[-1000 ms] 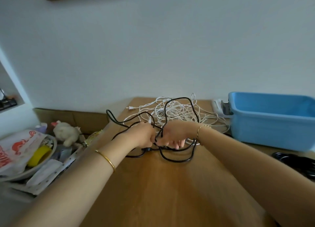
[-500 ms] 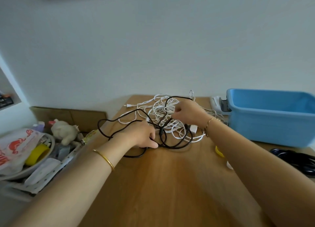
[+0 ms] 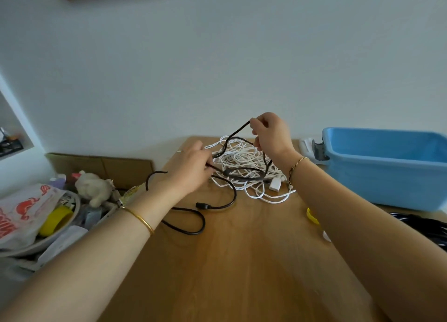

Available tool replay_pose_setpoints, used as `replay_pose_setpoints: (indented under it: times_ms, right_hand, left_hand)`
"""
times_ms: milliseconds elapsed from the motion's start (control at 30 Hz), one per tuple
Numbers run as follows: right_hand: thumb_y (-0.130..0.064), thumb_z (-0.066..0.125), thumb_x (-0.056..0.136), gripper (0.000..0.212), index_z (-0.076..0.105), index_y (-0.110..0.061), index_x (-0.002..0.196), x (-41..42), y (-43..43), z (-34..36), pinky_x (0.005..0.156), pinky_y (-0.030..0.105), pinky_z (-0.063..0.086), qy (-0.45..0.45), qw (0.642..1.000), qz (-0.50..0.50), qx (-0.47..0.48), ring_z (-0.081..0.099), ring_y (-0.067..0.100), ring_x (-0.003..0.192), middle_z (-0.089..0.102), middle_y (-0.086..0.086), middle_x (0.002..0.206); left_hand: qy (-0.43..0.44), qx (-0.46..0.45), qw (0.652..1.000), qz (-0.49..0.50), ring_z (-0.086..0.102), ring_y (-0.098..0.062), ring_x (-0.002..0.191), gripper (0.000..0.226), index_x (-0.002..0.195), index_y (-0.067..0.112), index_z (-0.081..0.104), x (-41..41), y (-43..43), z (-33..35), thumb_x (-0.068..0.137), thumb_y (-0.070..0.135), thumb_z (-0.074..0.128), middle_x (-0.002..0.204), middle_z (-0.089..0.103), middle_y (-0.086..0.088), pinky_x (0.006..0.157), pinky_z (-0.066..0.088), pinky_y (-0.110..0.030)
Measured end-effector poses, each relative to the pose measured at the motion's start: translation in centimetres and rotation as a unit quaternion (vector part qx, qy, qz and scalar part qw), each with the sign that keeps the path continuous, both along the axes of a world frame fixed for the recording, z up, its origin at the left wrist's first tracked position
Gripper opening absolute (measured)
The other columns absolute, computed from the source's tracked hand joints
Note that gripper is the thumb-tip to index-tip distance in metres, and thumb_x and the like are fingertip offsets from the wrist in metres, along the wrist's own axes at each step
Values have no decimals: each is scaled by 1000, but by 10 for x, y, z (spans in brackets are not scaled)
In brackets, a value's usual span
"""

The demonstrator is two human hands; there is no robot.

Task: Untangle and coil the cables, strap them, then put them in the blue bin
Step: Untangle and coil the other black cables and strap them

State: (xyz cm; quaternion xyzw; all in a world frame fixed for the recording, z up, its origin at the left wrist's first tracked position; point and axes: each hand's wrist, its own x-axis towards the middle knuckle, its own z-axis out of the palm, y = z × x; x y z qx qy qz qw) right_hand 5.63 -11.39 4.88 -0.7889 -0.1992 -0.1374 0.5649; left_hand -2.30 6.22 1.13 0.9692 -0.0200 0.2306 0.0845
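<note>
Near: black cable [image 3: 202, 205] slack and plug lie loose on table [image 3: 242, 261], 7 o'clock of the white cable pile [image 3: 242, 157]. Left hand [image 3: 191, 169], fingers curled, pinches the black run low at pile's 9 o'clock, likely anchoring. Right hand [image 3: 272, 135] pinches a black loop high at 12, probably to clear white strands. Blue bin [image 3: 387, 176] at 3 o'clock, no cables visible inside

The black cable [image 3: 202, 205] sprawls in loose loops on the table [image 3: 242, 261] with its plug end flat on the wood. One loop is lifted above the pile, pinched by the right hand [image 3: 271, 137] and gripped lower down by the left hand [image 3: 191, 169]. Beneath that loop the thin white cable [image 3: 242, 157] sits in a tangled heap near the far edge, and the open blue bin [image 3: 387, 176] stands upright just to its right.
</note>
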Motion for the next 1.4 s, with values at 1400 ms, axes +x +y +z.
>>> replay_pose_setpoints:
  times_ms: [1400]
  right_hand:
    - [-18, 41, 101, 25, 57, -3, 87, -31, -10, 50, 38, 18, 36, 172, 930, 187, 266, 43, 8, 39, 56, 3, 55]
  left_hand:
    - [-9, -427, 902, -64, 60, -20, 87, 27, 96, 10, 60, -10, -18, 65, 99, 32, 45, 90, 62, -3, 76, 50, -34]
